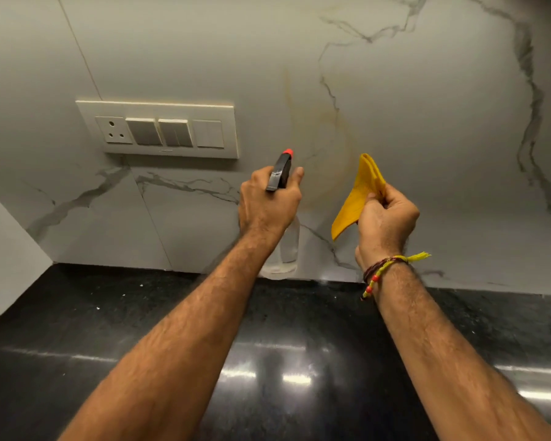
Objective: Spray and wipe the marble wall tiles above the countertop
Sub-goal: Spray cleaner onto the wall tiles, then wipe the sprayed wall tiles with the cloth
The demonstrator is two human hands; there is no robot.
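Observation:
My left hand grips a clear spray bottle by its black trigger head, and the red nozzle points at the marble wall tiles. A faint yellowish stain runs down the tiles just beyond the nozzle. My right hand holds a folded yellow cloth raised in front of the wall, to the right of the bottle and apart from the tile. Both hands hover above the black countertop.
A white switch plate with a socket and several switches is fixed to the wall, left of the bottle. A side wall meets the tiles at the left corner. The glossy countertop shows small pale specks and light reflections.

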